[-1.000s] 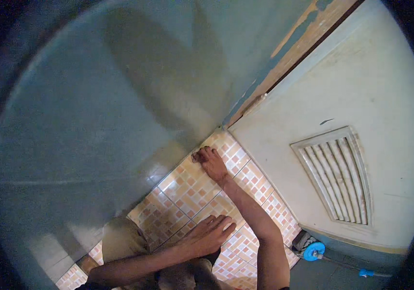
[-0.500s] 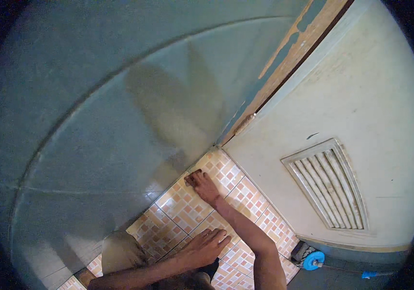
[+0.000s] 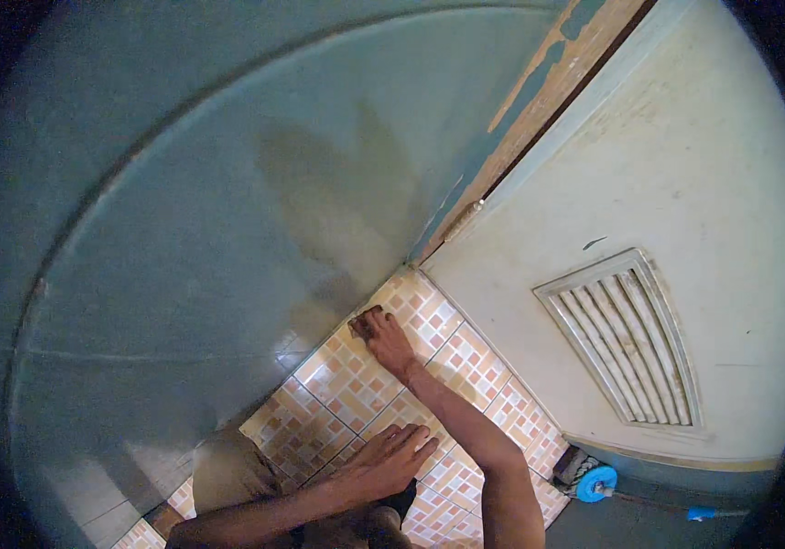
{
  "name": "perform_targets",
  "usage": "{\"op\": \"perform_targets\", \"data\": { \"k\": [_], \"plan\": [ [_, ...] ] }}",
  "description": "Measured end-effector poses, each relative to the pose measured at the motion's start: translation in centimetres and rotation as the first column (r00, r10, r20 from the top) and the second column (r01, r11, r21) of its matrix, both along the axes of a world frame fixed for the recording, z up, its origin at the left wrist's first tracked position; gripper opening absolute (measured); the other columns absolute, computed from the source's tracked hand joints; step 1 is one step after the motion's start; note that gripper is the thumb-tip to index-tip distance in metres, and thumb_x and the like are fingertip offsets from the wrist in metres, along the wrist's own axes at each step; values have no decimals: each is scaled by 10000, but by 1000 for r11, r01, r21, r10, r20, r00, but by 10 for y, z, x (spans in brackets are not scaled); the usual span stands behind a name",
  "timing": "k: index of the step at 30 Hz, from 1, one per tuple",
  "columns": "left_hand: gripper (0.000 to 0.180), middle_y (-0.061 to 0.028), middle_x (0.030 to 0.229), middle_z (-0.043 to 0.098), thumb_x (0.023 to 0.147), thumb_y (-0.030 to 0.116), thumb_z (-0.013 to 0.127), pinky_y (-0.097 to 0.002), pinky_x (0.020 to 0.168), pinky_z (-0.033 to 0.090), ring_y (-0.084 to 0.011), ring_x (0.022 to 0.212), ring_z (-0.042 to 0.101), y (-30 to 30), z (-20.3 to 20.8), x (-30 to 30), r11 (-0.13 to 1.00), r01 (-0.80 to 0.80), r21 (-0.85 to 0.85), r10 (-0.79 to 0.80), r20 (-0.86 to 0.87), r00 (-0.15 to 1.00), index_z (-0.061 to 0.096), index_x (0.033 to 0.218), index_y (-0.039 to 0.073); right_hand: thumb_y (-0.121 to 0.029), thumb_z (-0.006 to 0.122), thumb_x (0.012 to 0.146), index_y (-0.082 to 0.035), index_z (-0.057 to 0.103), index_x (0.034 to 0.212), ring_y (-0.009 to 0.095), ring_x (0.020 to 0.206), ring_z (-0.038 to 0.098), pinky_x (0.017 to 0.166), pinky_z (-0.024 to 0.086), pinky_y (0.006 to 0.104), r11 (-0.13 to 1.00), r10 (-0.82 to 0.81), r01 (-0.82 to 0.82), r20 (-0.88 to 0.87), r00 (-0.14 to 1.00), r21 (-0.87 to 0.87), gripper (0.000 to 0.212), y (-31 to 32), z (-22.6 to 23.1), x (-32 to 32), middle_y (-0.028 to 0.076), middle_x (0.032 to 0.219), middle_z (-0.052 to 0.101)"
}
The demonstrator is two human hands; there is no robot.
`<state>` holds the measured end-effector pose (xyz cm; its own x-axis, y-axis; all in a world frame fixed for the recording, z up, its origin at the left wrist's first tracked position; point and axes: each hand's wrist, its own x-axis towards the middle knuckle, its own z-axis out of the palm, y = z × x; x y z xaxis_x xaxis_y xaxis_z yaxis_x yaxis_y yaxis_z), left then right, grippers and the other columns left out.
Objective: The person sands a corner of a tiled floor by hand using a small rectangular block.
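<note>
My right hand (image 3: 390, 344) reaches down to the tiled floor (image 3: 456, 316), close to the base of the blue-grey wall. Its fingers are curled over a small dark brown wad (image 3: 363, 324), pressed down where floor and wall meet. The fingers partly cover the wad, so I cannot tell its exact kind. Nearer to me, my left hand (image 3: 390, 462) lies over my bent knee area with its fingers stretched out and nothing in them. My left forearm crosses above my legs.
At the right stands a cream door (image 3: 685, 183) with a slatted vent (image 3: 626, 343) and a worn wooden frame (image 3: 539, 119). A hinge (image 3: 464, 220) sits low on the frame. Past the door's lower edge lies a blue round object (image 3: 595, 484) beside something dark grey.
The view has shifted slightly, so the wall and door sit a little higher. My right hand stays at the wall's base with the brown wad; my left hand has hardly moved.
</note>
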<state>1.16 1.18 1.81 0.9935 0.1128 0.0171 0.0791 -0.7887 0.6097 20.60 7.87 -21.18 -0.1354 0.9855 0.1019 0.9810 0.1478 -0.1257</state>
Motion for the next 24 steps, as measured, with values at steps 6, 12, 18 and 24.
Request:
{"op": "perform_targets", "data": {
  "k": [6,12,18,24],
  "plan": [
    [457,-174,1260,546,858,115,563,-436,1022,449,-330,1171,553,12,10,2,997,15,-76,-20,-68,997,556,1297,-11,-114,558,858,-69,505,1398,383,1349,398,1059,372,540,909,-401,373,-144,905,-184,545,28,22,31,199,1426,444],
    [459,-179,1249,546,856,112,565,-440,1011,453,-333,1176,552,9,9,3,998,40,-40,-43,-60,997,550,1294,-27,-115,588,844,-79,450,1456,423,1416,332,1130,315,575,931,-331,316,-59,942,-185,629,8,2,-3,242,1520,359],
    [456,-182,1250,545,851,93,561,-438,1006,455,-330,1188,548,7,5,-2,998,-13,-54,12,-26,1000,554,1294,-16,-183,544,911,-130,461,1445,385,1396,349,1096,347,553,890,-444,440,-9,896,-120,543,16,12,24,172,1511,378],
    [482,-182,1270,531,850,140,577,-442,1003,455,-326,1221,522,6,4,1,999,33,-29,-36,-101,994,542,1308,-6,-105,463,917,-86,479,1380,413,1344,398,996,414,582,896,-437,443,-174,883,1,464,12,-2,-9,224,1443,422]
  ]
}}
